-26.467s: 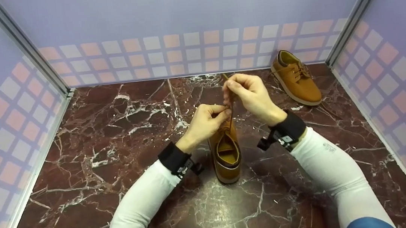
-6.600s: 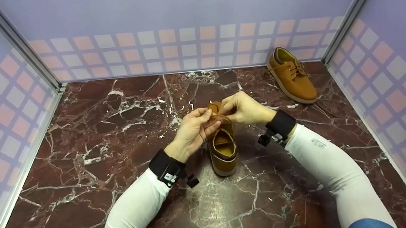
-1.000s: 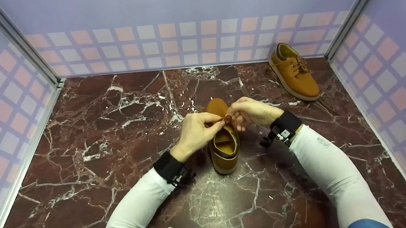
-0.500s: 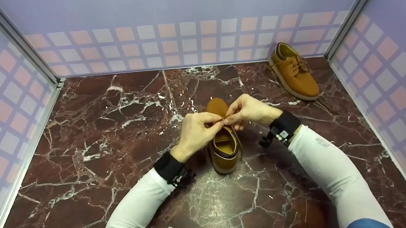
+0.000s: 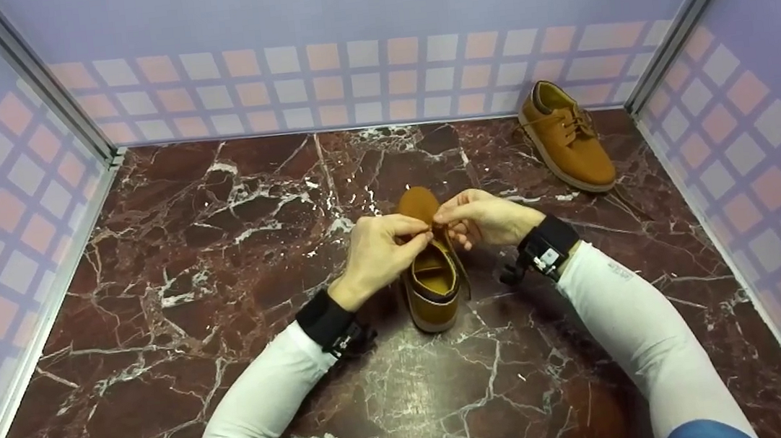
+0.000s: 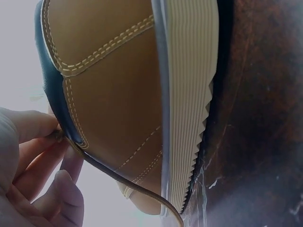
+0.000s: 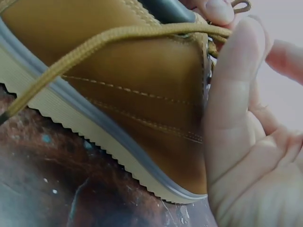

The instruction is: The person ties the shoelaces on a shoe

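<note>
Over the last half second we see the right hand [image 5: 488, 217] draw a little away from the left hand [image 5: 379, 249], whose fingertips it had been meeting above the lacing; a narrow gap now shows between them. The left hand has hardly moved and pinches the lace [image 7: 118, 33] between thumb and finger at the near shoe's throat. The right hand seems to grasp the lace too, at its fingertips, though we cannot be sure, since its thumb covers the spot in the right wrist view. The near shoe [image 5: 433, 283] stands upright on the desk [image 5: 148, 259] between our hands, toe to the far side and heel to the near side. One lace length hangs down its right side, another down its left, and a small loop pokes out beside the fingertips. We take this parting as a change of hold within the lacing work; the knot, if there is one, does not look drawn tight yet. The other shoe [image 5: 570, 142] stays at the far right, untouched and well apart from both hands.
</note>
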